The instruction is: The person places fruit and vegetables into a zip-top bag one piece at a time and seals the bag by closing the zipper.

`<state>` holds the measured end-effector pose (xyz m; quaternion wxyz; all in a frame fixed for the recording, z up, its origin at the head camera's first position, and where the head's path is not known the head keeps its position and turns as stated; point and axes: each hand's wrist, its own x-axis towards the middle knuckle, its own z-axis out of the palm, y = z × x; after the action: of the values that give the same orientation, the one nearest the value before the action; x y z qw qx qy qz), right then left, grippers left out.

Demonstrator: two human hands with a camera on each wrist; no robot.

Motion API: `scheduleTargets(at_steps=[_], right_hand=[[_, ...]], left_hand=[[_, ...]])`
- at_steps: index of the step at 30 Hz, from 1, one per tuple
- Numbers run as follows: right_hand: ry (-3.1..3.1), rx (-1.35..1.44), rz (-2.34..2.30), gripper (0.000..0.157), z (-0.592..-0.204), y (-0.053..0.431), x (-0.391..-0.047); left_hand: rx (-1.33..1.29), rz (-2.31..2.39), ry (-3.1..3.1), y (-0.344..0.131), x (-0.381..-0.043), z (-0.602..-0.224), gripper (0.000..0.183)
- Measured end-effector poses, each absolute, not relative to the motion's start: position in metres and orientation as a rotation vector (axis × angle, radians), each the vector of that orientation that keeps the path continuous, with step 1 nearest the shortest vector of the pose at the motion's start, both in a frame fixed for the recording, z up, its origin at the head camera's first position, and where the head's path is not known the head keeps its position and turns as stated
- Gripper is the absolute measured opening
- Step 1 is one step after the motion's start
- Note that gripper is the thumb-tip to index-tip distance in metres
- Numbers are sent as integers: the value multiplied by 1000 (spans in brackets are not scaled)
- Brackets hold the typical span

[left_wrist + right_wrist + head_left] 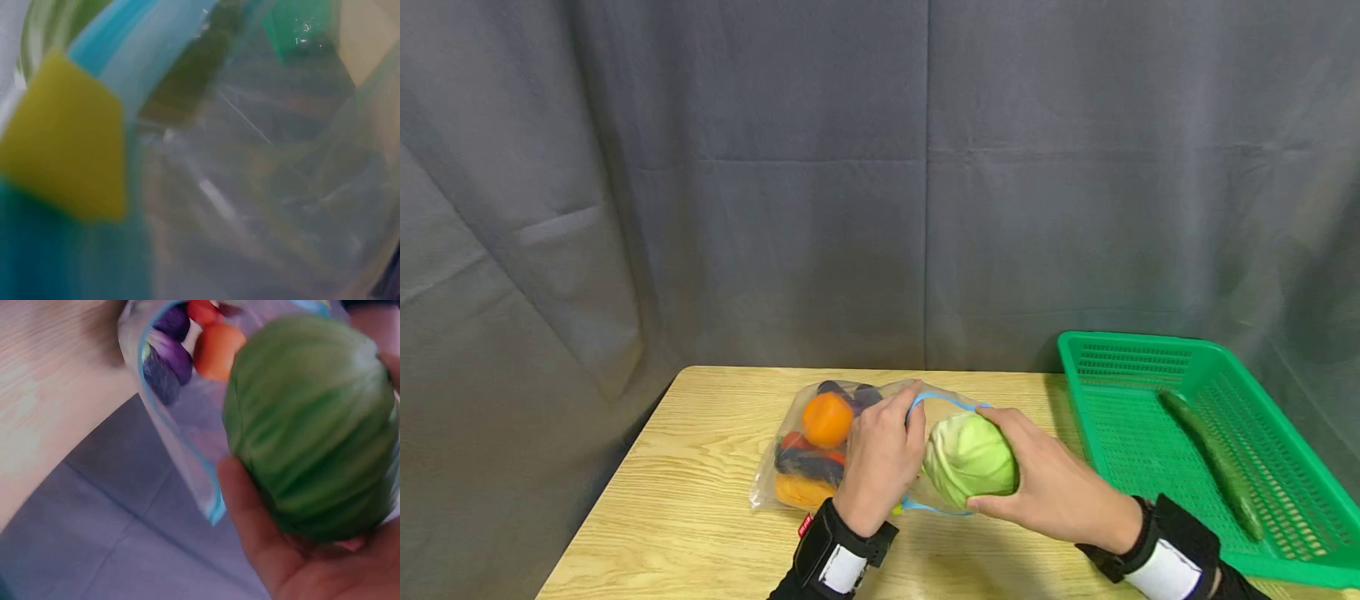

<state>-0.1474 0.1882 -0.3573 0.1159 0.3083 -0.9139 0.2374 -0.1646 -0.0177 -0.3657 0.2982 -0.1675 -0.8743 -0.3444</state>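
Note:
My right hand (pixel 1052 483) grips a pale green cabbage (pixel 972 458), thumb on the near side and fingers over the far side. The cabbage is at the blue-edged mouth of a clear zip bag (pixel 951 400) that lies on the table. My left hand (pixel 883 467) holds the bag near its mouth; its fingertips are partly hidden. Through the plastic show an orange (pixel 827 420), dark purple eggplants (pixel 172 353), something red and a yellow item (pixel 802 492). The left wrist view shows blurred plastic and the bag's yellow slider (pixel 69 144).
On the right stands a green plastic basket (pixel 1138 337) with a cucumber (pixel 1213 462) in it. The wooden table (pixel 677 500) ends at the left, and a grey curtain (pixel 790 208) hangs behind it.

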Motion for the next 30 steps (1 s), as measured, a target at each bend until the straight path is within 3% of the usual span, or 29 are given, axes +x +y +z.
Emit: scheduleTargets(at_steps=[7,16,19,22,24,30], right_hand=[[-2600,1033,449,90,-375,155,-160],[-2834,1197,452,86,-393,133,-186],[-2806,1290,438,72,-396,129,-193],[-2668,1348,355,43,-398,126,-200],[-2565,1360,276,32,-401,123,-203],[-2442,1358,163,32,-403,120,-203]], left_hand=[[-453,-916,-2304,-19,-165,-365,25],[-491,-955,-2312,-18,-163,-366,25],[-497,-960,-2303,-18,-162,-366,26],[-503,-958,-2292,-18,-161,-364,26],[-505,-958,-2291,-19,-161,-363,27],[-505,-956,-2307,-21,-162,-363,26]])
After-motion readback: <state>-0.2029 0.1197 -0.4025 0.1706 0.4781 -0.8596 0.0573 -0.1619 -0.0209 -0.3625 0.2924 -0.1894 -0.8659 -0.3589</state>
